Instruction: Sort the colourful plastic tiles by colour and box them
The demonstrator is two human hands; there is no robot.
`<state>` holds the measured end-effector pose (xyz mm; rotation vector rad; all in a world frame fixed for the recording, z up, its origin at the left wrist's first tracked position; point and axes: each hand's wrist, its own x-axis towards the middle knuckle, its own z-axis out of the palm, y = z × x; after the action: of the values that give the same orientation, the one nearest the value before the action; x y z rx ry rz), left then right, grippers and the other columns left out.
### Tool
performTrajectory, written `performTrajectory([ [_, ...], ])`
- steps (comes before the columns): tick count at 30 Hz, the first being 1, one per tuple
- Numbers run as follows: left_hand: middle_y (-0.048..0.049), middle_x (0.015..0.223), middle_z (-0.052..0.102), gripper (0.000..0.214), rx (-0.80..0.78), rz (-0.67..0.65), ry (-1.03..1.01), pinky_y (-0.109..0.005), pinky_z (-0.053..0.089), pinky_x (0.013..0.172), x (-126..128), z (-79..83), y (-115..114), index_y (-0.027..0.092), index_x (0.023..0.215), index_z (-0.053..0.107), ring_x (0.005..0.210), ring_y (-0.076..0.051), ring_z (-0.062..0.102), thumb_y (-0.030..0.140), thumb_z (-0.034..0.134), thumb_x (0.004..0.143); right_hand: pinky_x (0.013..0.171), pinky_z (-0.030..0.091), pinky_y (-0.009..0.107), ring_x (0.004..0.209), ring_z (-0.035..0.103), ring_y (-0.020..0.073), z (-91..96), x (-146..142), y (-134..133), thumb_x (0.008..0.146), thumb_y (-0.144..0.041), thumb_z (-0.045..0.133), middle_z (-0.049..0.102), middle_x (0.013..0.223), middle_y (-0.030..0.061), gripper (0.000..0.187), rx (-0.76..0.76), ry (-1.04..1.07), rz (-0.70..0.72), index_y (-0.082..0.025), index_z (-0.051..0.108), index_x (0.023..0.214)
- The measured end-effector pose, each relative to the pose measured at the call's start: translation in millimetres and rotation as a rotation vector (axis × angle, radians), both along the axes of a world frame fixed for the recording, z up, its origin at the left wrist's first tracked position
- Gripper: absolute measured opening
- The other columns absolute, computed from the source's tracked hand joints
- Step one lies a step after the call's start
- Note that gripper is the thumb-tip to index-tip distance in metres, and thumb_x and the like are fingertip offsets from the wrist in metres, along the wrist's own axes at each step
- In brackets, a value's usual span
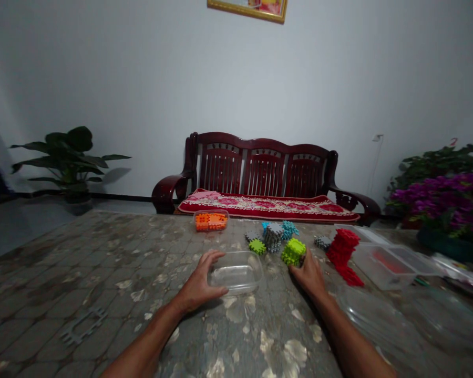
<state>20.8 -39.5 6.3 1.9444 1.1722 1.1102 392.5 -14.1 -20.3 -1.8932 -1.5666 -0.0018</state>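
My left hand [199,282] spans the left end of a clear plastic container [240,286], thumb at its near side and fingers at its far side. The container shows nothing inside. On the right, my right hand [310,273] has its fingers closed around the lower right of a stack of lime green interlocking plastic tiles [294,251]. A loose green tile [257,247] lies between that stack and the container. Just behind stand a stack of grey tiles [274,236] and some blue tiles [289,229].
Orange tiles [211,221] fill a clear box at the back. Right of my right hand rises a red tile stack [343,247], beside a translucent box [382,268] and clear lids [372,310]. A grey frame-like piece [82,326] lies left. A wooden bench [262,168] stands beyond the table.
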Motion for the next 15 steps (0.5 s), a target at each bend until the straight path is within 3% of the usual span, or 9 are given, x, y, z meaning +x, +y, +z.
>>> performTrajectory([
  [3,-0.0134,0.143,0.049,0.074,0.021,0.009,-0.008,-0.052,0.043,0.113,-4,-1.3,1,0.022,0.131,0.056,0.130,-0.032,0.053,0.024,0.077,0.060,0.082,0.049,0.042,0.098,0.063,0.0326,2.2,-4,-12,0.075,-0.040,0.060,0.066,0.101,0.0095,0.067,-0.037,-0.040,-0.052,-0.019,0.046,0.137],
  [9,-0.0131,0.140,0.050,0.073,0.040,-0.009,-0.026,-0.051,0.045,0.111,-7,-1.4,1,0.022,0.131,0.055,0.128,-0.031,0.055,0.028,0.078,0.062,0.088,0.050,0.044,0.104,0.063,0.0327,1.0,-6,-26,0.074,-0.038,0.059,0.067,0.111,0.0117,0.078,-0.036,0.020,0.015,-0.016,0.038,0.146],
  [13,-0.0137,0.139,0.049,0.073,0.026,0.032,-0.022,-0.052,0.046,0.110,-11,-1.2,1,0.021,0.132,0.053,0.125,-0.031,0.057,0.030,0.078,0.063,0.098,0.047,0.047,0.114,0.060,0.0346,-5.9,1,-27,0.066,-0.039,0.064,0.066,0.120,0.0150,0.084,0.045,0.144,-0.010,-0.013,0.042,0.143],
  [15,-0.0136,0.139,0.049,0.073,0.023,0.051,-0.017,-0.053,0.046,0.110,-13,-1.0,1,0.021,0.131,0.053,0.125,-0.032,0.057,0.030,0.077,0.063,0.101,0.046,0.047,0.114,0.060,0.0334,-8.2,6,-29,0.064,-0.037,0.063,0.067,0.118,0.0148,0.077,0.146,0.254,-0.065,-0.012,0.048,0.136],
])
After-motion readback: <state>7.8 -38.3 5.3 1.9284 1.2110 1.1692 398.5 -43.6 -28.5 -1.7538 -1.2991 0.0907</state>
